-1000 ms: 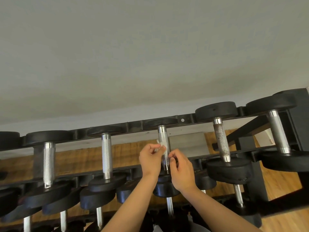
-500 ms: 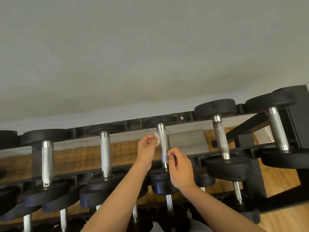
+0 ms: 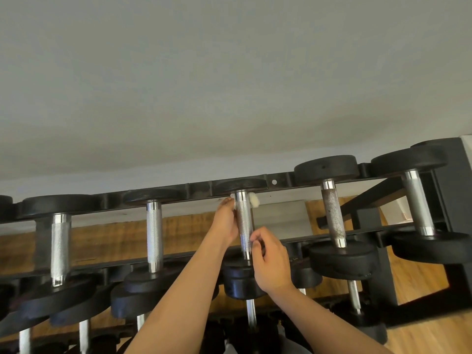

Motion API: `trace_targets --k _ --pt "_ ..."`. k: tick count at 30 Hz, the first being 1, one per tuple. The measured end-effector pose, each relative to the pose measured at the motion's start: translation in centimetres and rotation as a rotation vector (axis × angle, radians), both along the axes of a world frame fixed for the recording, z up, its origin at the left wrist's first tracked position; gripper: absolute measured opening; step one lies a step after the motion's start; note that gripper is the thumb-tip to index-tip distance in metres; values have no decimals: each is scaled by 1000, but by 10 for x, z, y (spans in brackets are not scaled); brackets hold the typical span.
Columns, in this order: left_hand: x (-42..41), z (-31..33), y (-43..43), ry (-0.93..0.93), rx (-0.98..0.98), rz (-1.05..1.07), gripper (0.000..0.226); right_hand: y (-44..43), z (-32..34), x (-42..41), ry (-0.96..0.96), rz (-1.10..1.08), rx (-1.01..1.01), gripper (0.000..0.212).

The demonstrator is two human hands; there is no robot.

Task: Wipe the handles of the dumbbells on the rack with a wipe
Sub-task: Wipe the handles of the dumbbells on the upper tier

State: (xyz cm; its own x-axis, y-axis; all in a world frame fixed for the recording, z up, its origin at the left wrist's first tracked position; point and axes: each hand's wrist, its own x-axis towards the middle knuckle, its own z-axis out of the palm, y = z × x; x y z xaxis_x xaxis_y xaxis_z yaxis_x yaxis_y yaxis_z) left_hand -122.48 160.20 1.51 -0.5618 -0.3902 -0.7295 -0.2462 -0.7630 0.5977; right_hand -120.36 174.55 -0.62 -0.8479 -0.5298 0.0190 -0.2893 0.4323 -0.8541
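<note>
Grey wall (image 3: 229, 85), black rack (image 3: 281, 180): knurled chrome handle (image 3: 244, 223), white wipe (image 3: 255, 199) in L fingers' (image 3: 227, 202) pinch, R fingers' (image 3: 256, 237) pinch lower.

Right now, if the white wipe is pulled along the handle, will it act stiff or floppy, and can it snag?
Probably floppy: the wipe seems to bend behind the handle, with its end bunched beside it. Likely very light: it is a small scrap held by the left hand. The knurled handle may drag or snag it.

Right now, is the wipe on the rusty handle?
No, the wipe is on the shiny handle by the left hand.
</note>
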Motion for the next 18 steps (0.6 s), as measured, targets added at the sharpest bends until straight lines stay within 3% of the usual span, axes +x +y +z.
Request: trace_targets --k 3,7,9,14,18 --pt "8 -3 0 9 -140 27 25 0 0 -1 11 5 -9 23" --pt "21 -1 12 -56 -644 -14 4 0 -1 -1 23 -4 -18 22" --pt "20 1 17 -83 -797 46 6 0 -1 0 26 -12 -17 21" --pt "7 4 15 -85 -694 163 12 -1 2 -1 30 -10 -21 22" --pt "20 4 14 -74 -702 39 8 -1 3 0 16 -27 -1 22"
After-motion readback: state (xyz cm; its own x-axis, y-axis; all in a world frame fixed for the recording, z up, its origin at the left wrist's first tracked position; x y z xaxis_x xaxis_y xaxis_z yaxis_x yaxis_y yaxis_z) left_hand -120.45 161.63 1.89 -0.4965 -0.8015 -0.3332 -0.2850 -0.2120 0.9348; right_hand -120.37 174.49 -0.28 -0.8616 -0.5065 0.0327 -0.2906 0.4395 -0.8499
